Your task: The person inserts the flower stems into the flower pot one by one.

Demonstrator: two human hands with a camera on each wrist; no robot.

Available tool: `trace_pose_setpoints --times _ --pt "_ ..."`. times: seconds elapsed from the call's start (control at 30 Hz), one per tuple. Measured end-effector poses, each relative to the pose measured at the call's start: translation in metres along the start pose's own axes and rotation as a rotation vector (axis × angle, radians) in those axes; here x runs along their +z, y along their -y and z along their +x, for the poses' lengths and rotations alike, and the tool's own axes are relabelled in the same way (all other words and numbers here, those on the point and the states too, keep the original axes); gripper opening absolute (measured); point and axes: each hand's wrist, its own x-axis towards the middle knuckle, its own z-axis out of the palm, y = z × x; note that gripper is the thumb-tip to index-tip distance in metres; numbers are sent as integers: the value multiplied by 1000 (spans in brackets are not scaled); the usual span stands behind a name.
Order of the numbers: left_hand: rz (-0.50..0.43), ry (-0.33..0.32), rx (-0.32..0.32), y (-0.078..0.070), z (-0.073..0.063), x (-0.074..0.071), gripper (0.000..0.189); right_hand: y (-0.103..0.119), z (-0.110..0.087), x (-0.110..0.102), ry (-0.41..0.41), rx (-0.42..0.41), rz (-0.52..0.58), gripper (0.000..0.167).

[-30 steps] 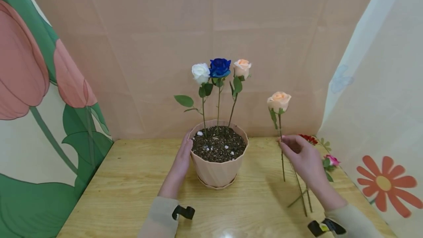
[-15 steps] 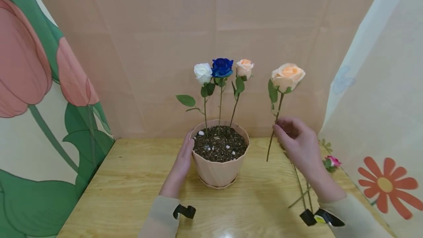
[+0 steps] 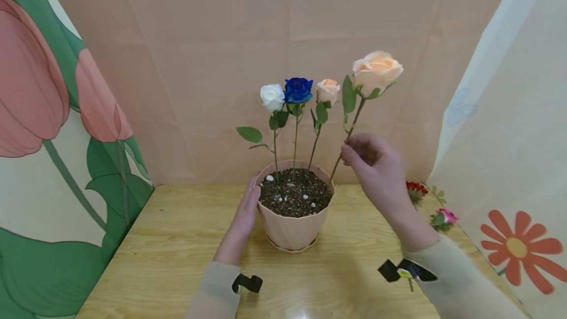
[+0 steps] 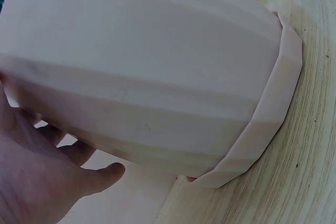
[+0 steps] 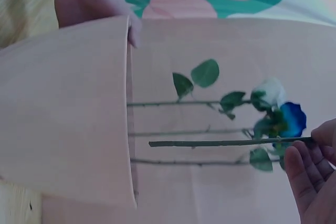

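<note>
A pale pink flowerpot point(image 3: 290, 233) filled with dark soil point(image 3: 292, 203) stands on its saucer. Upright in the soil are a white rose point(image 3: 272, 97), a blue rose point(image 3: 299, 90) and a peach rose point(image 3: 328, 91). My left hand point(image 3: 241, 213) rests along the pot's left side with fingers extended; the left wrist view shows the thumb point(image 4: 107, 177) sticking out from the wall. With thumb and fingers, my right hand point(image 3: 378, 171) pinches the stem of a second peach rose point(image 3: 377, 74), tilted with its bloom to the right. In the right wrist view its cut stem end point(image 5: 157, 144) points toward the rim.
A red flower point(image 3: 416, 192) and a pink rose point(image 3: 444, 217) lie at the right edge of the wooden table point(image 3: 177, 250), partly behind my right forearm. A plain pinkish backdrop point(image 3: 221, 63) hangs behind, with flower-printed sheets on both sides.
My right hand has lifted the peach rose and carried it left to the pot's right side; its stem has gone from nearly vertical to tilted. The left hand has stayed on the pot.
</note>
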Motion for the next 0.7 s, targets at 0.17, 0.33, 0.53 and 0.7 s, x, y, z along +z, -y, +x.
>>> trace_pose_setpoints --times 0.17,0.33,0.53,0.7 --pt "-17 -4 -18 -1 0 0 65 0 6 24 37 -22 44 13" --pt "-18 -2 -15 1 0 0 65 -5 9 47 49 -17 46 15" --pt "-19 -3 -26 1 -1 0 66 -9 14 73 80 21 73 16" --pt "-24 3 -4 0 -1 0 65 -9 18 92 121 19 72 16"
